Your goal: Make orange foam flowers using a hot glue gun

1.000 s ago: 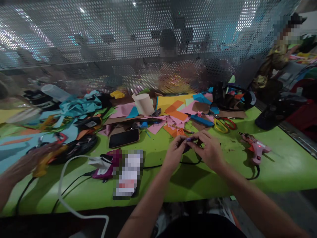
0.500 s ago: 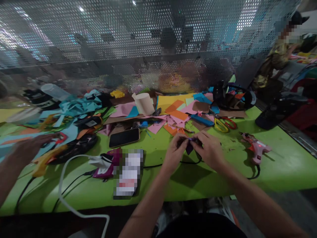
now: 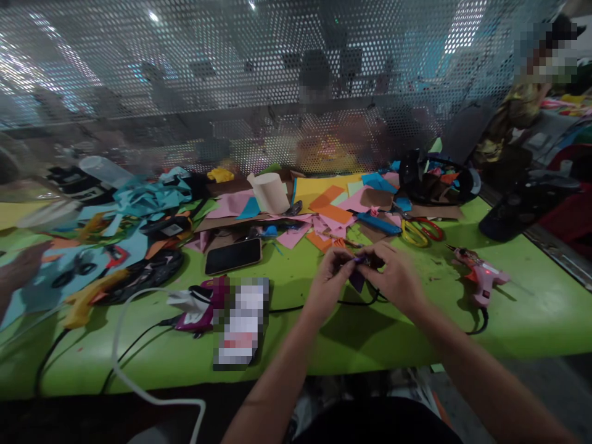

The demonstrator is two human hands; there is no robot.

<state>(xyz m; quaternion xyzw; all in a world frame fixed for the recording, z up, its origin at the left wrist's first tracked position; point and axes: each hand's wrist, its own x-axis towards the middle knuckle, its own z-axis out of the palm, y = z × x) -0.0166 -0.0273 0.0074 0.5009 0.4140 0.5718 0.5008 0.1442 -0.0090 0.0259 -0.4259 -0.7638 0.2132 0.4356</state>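
Over the middle of the green table (image 3: pixel 531 314), my left hand (image 3: pixel 326 283) and my right hand (image 3: pixel 395 277) meet fingertip to fingertip. Both pinch a small dark purple piece of paper (image 3: pixel 357 279) held between them just above the table. A black cable (image 3: pixel 356 303) runs under my hands. Orange and pink paper scraps (image 3: pixel 330 222) lie just behind my fingers.
A pink glue gun (image 3: pixel 478 277) lies to the right, yellow-and-red scissors (image 3: pixel 416 231) behind it. A dark phone (image 3: pixel 234 256), a paper roll (image 3: pixel 271 192) and a white cable (image 3: pixel 120 345) are to the left. Another person's hand (image 3: pixel 18 271) shows at the far left. A perforated metal screen (image 3: pixel 277 80) backs the table.
My hands stay together and keep working the purple piece, which now hangs lower between my fingers. The other person's hand at the left has drawn back toward the edge, leaving a yellow glue gun.
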